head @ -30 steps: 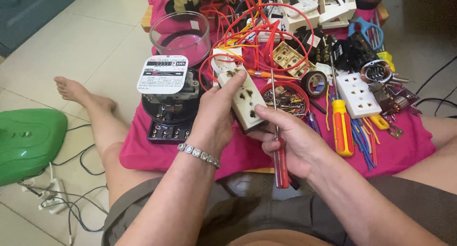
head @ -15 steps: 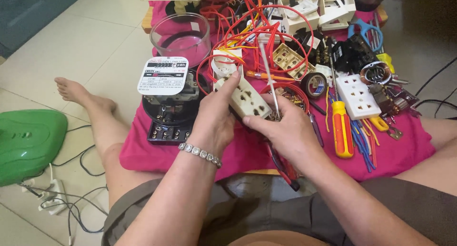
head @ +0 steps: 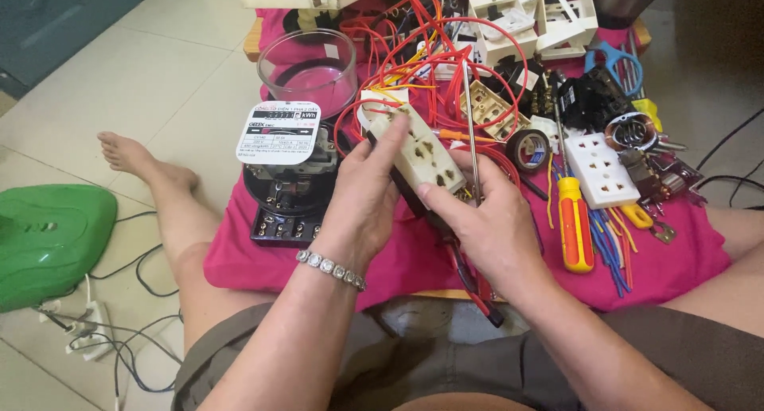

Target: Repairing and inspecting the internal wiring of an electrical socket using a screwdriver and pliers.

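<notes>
My left hand (head: 362,192) grips a cream multi-socket outlet block (head: 420,150) from the left side, thumb on its face. My right hand (head: 481,220) holds the block's lower right end and also clasps a red-handled screwdriver (head: 476,288); its metal shaft (head: 471,124) points up past the block and the handle sticks out below my palm. A silver bracelet (head: 330,268) is on my left wrist. Red wires (head: 422,69) loop behind the block.
A pink cloth (head: 263,256) covers a low board. On it sit a black electric meter with a white label (head: 280,164), a clear glass cover (head: 307,65), a white socket strip (head: 601,171), an orange screwdriver (head: 574,232), black tape (head: 531,150), blue scissors (head: 614,61). A green object (head: 48,240) lies on the floor at left.
My right hand moved up from beside the block to its lower end, swinging the screwdriver from pointing down to shaft-up. The block tilted a little in my left hand.
</notes>
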